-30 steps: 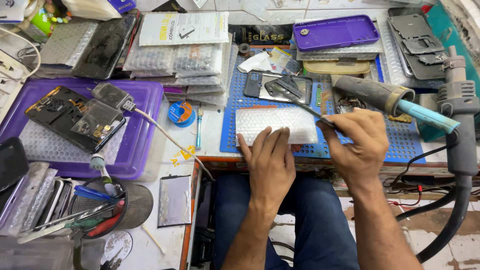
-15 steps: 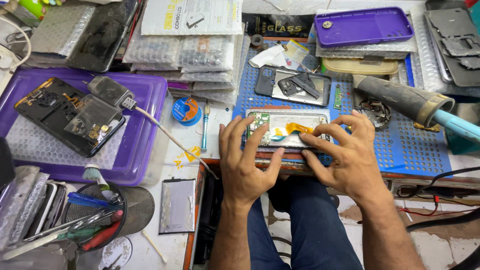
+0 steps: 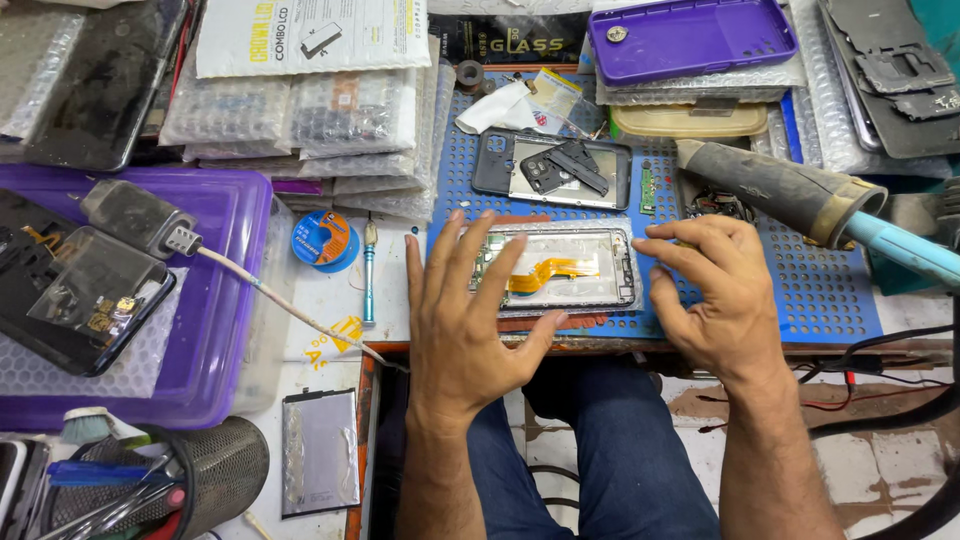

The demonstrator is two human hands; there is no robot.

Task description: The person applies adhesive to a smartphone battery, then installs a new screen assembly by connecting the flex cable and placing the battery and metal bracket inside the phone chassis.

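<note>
While only the head view is on offer, it takes in the whole bench.

Item, work in hand: an opened phone (image 3: 555, 268) lying face down on the blue perforated mat (image 3: 800, 290), its insides bare, with an orange flex ribbon (image 3: 548, 272) running across the middle. Judged from this, the rear shell is already off; closing the phone up is not yet done.

Item, left hand (image 3: 470, 320): palm down at the phone's left end, fingers (image 3: 478, 262) spread wide and resting over that end, gripping nothing.

Item, right hand (image 3: 715, 290): at the phone's right end, fingers (image 3: 665, 248) loosely spread and slightly curled, tips just beside the frame; whether they touch it cannot be told.

Item, beyond the phone: a dark back cover (image 3: 552, 168) with loose parts lying in it.

Item, right of the phone: a hot-air handle (image 3: 775, 188) lying near the right hand.

Item, left of the phone: a thin blue screwdriver (image 3: 369, 275), a solder spool (image 3: 325, 238), then a purple tray (image 3: 235, 300) holding another dismantled handset (image 3: 75, 300).

Item, edges: the phone sits near the tabletop's front edge, just above the person's lap, so a nudge toward the body could tip it off.

Item, open room: bare mat lies right of the phone below the hot-air handle; elsewhere around the phone things crowd close.
</note>
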